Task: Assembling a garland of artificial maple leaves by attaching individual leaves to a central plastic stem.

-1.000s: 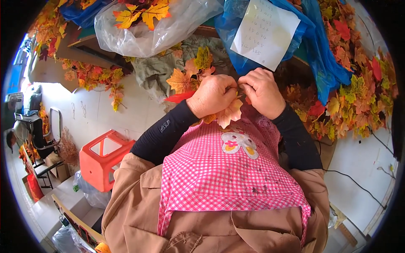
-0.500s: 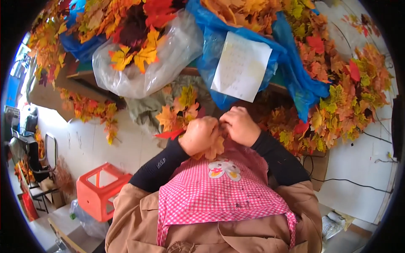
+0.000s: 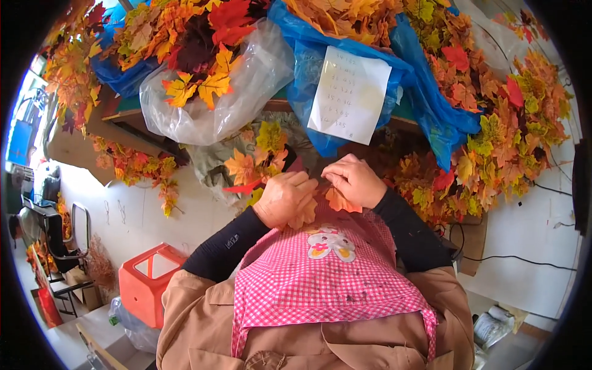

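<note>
My left hand (image 3: 286,198) is closed on a bunch of artificial maple leaves (image 3: 242,166) in orange, yellow-green and red, which fans out beyond its far left side. A pale orange leaf (image 3: 304,216) hangs below the same hand. Just to the right, my right hand (image 3: 356,180) has its fingers curled, pinching an orange maple leaf (image 3: 343,201) that shows beneath them. A narrow gap parts the two hands, both above the pink checked apron (image 3: 333,287). The stems inside the fingers are hidden.
Ahead, a clear plastic bag (image 3: 203,120) and a blue plastic bag (image 3: 302,80) hold more leaves. A handwritten paper sheet (image 3: 349,95) lies against the blue one. Leaf garlands (image 3: 493,135) hang at the right. An orange stool (image 3: 145,287) stands at the left.
My hands have drawn slightly apart. The orange leaf under my right hand has come into sight, and the left one has shifted a little left with its bunch.
</note>
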A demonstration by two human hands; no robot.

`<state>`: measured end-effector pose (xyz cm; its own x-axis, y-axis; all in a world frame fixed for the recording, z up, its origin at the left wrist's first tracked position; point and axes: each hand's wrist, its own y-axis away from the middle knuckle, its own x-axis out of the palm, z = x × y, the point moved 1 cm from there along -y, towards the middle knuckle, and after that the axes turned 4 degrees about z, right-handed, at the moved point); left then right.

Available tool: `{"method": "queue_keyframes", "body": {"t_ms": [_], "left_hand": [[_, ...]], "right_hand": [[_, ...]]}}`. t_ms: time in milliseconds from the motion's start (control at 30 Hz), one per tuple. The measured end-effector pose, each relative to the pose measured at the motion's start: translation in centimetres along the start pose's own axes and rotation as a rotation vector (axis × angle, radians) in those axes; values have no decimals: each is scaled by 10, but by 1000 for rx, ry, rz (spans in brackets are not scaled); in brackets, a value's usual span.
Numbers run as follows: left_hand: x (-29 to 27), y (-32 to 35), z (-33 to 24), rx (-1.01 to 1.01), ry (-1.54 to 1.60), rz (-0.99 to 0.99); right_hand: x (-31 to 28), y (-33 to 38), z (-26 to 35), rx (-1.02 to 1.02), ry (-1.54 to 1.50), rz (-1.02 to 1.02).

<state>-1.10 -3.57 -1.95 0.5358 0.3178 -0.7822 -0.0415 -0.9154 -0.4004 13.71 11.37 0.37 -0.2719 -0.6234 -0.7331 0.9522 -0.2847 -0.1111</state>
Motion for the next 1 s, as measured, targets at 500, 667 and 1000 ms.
{"method": "queue_keyframes", "body": {"t_ms": [500, 667, 1000], "left_hand": [[-8, 13, 7, 157, -151, -422], [-12, -4, 3, -89, 215, -269], [0, -30, -9, -134, 277, -73]], "right_hand": [[-14, 4, 24, 180, -260, 21], [-11, 3, 16, 62, -42, -130], [-15, 8, 6, -37, -109, -131]]}}
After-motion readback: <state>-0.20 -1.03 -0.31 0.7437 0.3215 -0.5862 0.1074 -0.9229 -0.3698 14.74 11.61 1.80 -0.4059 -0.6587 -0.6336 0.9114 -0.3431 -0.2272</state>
